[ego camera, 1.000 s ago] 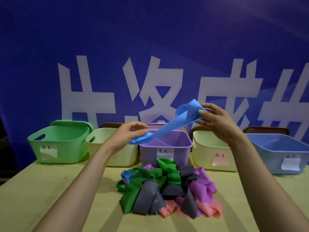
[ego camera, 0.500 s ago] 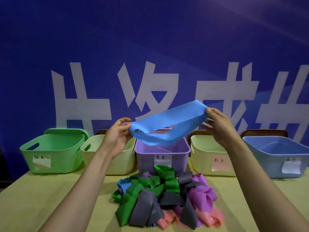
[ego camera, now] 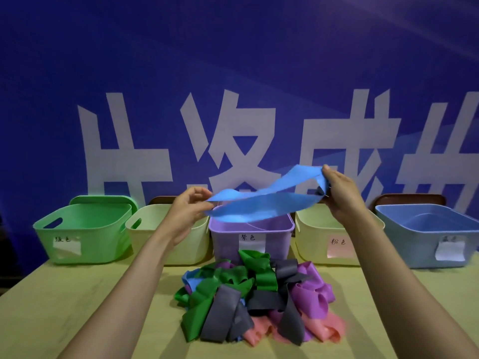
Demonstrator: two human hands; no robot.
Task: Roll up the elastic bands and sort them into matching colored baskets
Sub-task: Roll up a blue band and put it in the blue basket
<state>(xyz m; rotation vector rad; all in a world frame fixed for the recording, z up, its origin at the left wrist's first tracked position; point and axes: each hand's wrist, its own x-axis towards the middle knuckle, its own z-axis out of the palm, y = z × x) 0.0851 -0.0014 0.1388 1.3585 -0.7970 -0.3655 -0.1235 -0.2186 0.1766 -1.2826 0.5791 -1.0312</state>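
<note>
Blue elastic band [ego camera: 261,206], flat smooth loop

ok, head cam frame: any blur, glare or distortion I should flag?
Head view: dim and bluish overall, faint light streaks across the upper right of the banner; wide-angle bowing leans the green basket and blue basket outward at the frame edges; the blue band is soft near the left hand, probably motion blur, while the right hand and pile of bands look fairly sharp.

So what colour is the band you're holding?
Blue. The band, held by the left hand and right hand, shows best in the head view.
</note>
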